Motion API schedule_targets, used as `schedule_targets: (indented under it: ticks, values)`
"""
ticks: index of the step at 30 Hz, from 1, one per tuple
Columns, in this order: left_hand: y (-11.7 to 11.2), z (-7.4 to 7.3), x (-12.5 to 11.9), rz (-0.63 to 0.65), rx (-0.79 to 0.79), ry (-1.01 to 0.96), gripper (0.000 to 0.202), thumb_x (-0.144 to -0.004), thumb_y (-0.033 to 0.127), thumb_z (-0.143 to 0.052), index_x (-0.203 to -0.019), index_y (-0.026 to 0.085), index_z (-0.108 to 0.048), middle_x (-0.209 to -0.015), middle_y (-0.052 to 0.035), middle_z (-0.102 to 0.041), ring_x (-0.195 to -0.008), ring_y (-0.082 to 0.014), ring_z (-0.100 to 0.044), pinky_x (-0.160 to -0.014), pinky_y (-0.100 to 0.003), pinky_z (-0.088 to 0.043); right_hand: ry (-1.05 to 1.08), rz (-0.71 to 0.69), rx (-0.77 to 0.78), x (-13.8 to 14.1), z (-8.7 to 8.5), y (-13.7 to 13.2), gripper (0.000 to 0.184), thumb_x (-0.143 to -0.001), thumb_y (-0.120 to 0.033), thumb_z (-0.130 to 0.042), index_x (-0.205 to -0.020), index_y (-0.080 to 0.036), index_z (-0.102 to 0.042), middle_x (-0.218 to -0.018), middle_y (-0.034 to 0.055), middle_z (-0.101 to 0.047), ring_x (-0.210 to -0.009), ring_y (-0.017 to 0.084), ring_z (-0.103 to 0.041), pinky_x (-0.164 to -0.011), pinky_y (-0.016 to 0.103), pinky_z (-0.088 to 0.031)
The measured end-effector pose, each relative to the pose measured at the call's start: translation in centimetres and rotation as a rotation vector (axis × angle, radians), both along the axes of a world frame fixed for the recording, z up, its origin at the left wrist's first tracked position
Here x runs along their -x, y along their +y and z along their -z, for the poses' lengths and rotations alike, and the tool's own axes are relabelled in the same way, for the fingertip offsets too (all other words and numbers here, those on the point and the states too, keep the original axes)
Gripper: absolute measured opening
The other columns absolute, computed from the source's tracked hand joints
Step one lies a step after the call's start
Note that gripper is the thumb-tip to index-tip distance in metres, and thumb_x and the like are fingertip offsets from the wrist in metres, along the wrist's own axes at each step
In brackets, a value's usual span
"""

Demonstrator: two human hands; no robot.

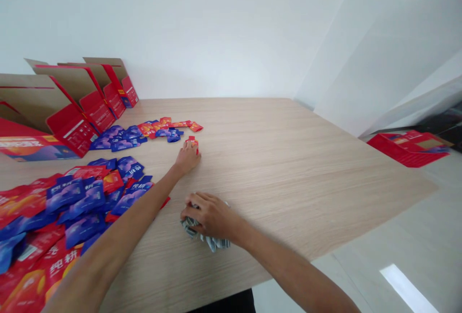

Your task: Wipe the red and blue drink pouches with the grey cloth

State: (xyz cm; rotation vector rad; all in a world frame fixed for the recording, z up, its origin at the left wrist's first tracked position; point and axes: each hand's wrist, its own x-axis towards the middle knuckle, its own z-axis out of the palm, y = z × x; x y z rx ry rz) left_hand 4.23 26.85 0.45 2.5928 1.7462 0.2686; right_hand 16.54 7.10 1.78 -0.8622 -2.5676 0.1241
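Observation:
My left hand (187,159) reaches forward over the table, its fingers closed on a small red packet (192,139) that lies on the wood. Nearer to me, my right hand (212,214) is closed over a bunch of small grey-white printed packets (218,243); their exact kind cannot be made out. Beyond my left hand runs a loose row of blue packets (132,132) and red packets (155,126). Under and left of my left forearm spreads a large heap of red and blue packets (84,195), partly hidden by the arm.
Several open red cardboard boxes (68,128) stand at the back left, flaps raised, against the white wall (216,29). The pale wooden table (288,159) extends right to its edge. Beyond that edge is another red box (407,152), low down over the tiled floor (397,236).

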Motion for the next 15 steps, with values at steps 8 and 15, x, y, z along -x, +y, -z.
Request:
schedule_targets:
  ticks: [8, 15]
  values:
    - [-4.3, -0.5, 0.3, -0.197, 0.072, -0.072, 0.052, -0.098, 0.036, -0.057, -0.141, 0.008, -0.052, -0.144, -0.0262, -0.053, -0.138, -0.0399, -0.047, -0.107, -0.054, -0.046, 0.179, 0.044, -0.033, -0.9, -0.5, 0.2, 0.019, -0.09, -0.02, -0.077, -0.106, -0.022, -0.069, -0.114, 0.0071, -0.061, -0.105, 0.02, -0.062, -0.094, 0.031, -0.053]
    - [-3.7, -1.3, 1.3, -0.335, 0.288, -0.179, 0.045, -0.096, 0.039, -0.067, -0.135, 0.018, -0.061, -0.139, -0.013, -0.061, -0.119, -0.0288, -0.064, -0.098, -0.053, -0.056, 0.318, 0.064, -0.078, -1.1, 0.0, 0.8, 0.02, -0.086, -0.015, -0.077, -0.101, -0.022, -0.068, -0.108, 0.0063, -0.061, -0.099, 0.021, -0.063, -0.089, 0.031, -0.055]
